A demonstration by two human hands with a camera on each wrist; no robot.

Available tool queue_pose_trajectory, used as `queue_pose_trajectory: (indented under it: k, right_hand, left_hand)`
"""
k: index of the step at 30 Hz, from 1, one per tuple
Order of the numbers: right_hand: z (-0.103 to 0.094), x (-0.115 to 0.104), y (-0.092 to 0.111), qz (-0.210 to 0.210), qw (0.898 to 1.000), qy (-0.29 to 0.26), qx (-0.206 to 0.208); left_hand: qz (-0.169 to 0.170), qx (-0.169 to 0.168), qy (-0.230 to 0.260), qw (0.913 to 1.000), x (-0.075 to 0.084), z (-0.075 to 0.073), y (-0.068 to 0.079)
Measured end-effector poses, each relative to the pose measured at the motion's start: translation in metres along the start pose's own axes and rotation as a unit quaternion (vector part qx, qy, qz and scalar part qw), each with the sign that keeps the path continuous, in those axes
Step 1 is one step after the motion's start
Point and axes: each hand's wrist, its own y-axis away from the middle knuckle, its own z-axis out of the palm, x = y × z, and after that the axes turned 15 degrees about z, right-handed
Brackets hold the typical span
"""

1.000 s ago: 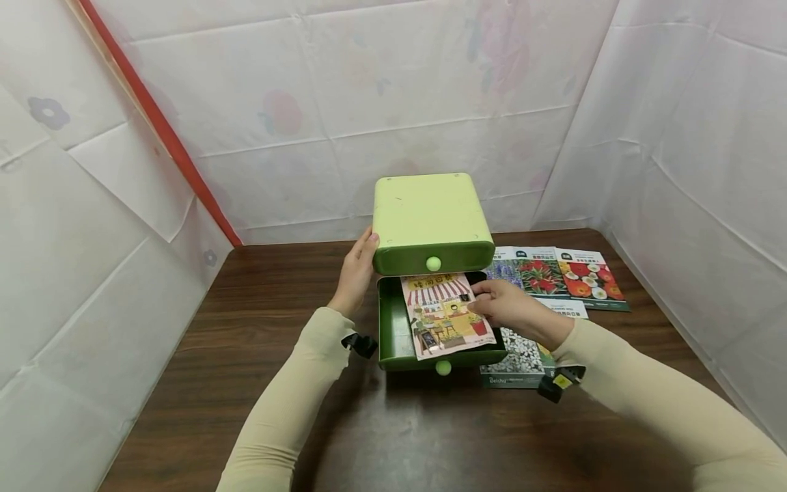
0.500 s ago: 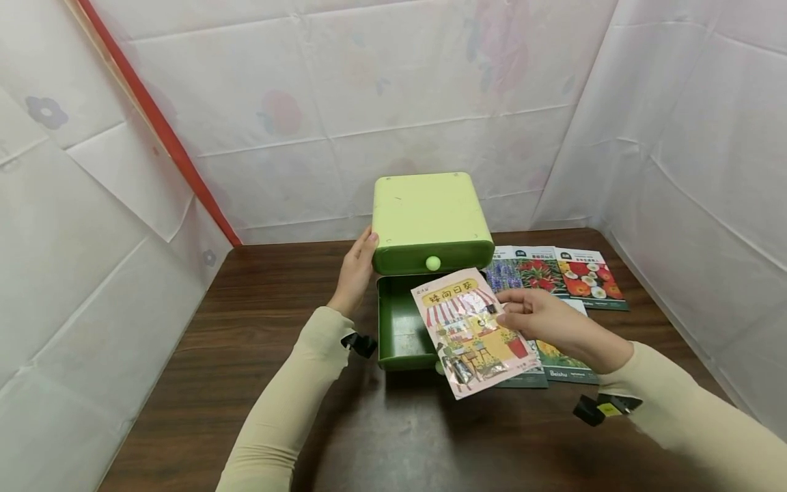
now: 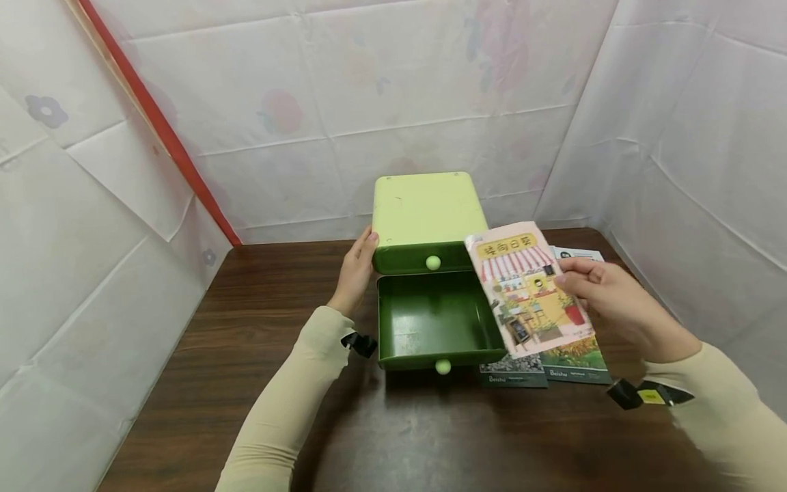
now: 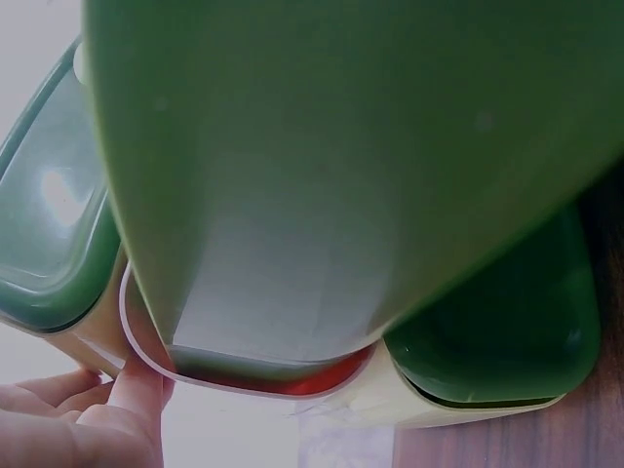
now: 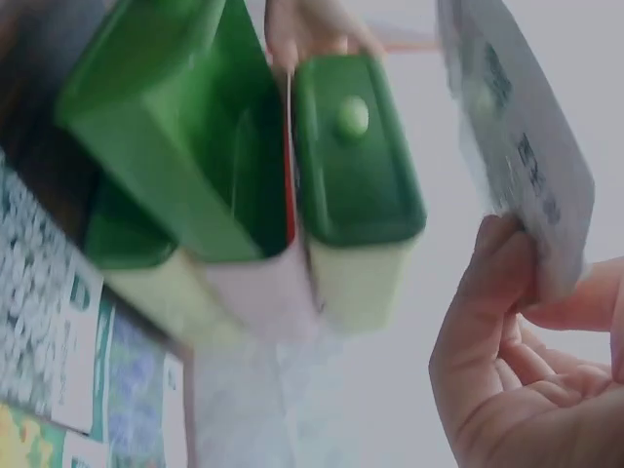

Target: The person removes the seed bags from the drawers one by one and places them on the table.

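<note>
My right hand (image 3: 615, 301) pinches a pink seed packet (image 3: 531, 287) by its right edge, thumb on the printed front. The packet is raised and tilted, in front of the cabinet's right side. Its back (image 5: 526, 146) shows in the right wrist view. My left hand (image 3: 355, 273) rests against the left side of a small stacked drawer cabinet (image 3: 430, 205), its thumb by the front edge. Below the top drawer, a dark green drawer (image 3: 430, 321) is pulled out, with nothing seen inside it. The left wrist view shows this drawer's underside close up.
Flower seed packets lie on the brown table (image 3: 277, 307) right of the cabinet, partly behind the raised one; a green-and-orange packet (image 3: 574, 359) shows among them. A white patterned sheet (image 3: 344, 102) hangs behind and along both sides. Another closed drawer unit (image 5: 136, 229) shows below the pulled-out drawer.
My right hand has lifted the pink packet out of the open drawer and carried it right and upward, over the flower packets. My left hand has stayed at the cabinet's side.
</note>
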Motion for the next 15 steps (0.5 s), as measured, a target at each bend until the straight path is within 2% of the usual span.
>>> queue_pose_trajectory:
  k: [5,9,11,15]
  right_hand:
    - [-0.026,0.019,-0.009,0.051,0.997,-0.057,0.016]
    - [-0.042,0.037,-0.018,0.071,0.992,-0.098,0.036]
    - [-0.049,0.046,-0.024,0.077,0.987,-0.137,0.041]
    - [-0.061,0.066,-0.035,0.082,0.97,-0.225,0.052]
  left_hand:
    - [0.002,0.003,-0.006,1.0,0.001,0.0,0.001]
    - [0.001,0.003,-0.003,1.0,0.001,0.001,0.001]
    - [-0.001,0.003,-0.001,1.0,0.001,0.001,0.0]
    - [-0.005,0.006,-0.001,1.0,0.001,0.001,0.0]
